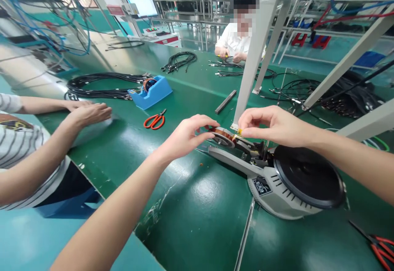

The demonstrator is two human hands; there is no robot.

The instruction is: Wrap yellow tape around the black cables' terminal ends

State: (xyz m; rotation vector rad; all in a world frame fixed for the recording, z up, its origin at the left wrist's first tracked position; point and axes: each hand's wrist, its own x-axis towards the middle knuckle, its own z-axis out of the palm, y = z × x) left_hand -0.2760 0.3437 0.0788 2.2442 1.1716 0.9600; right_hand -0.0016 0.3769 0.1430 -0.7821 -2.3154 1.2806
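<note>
A roll of amber tape (224, 132) sits near the left end of a grey tape dispenser machine (267, 187), which has a large round black disc (308, 176) on top. My left hand (192, 133) has its thumb and fingers on either side of the roll, gripping its edge. Over the machine's feed parts, my right hand (271, 125) is closed in a pinch. A small yellow piece of tape (239, 131) shows at its fingertips, close to the roll.
Orange-handled scissors (154, 120), a blue tape dispenser (152, 92) and black cable bundles (101, 85) lie on the green table. Red-handled pliers (380, 246) are at lower right. A grey post (250, 53) rises behind my hands. One person sits left, another works opposite.
</note>
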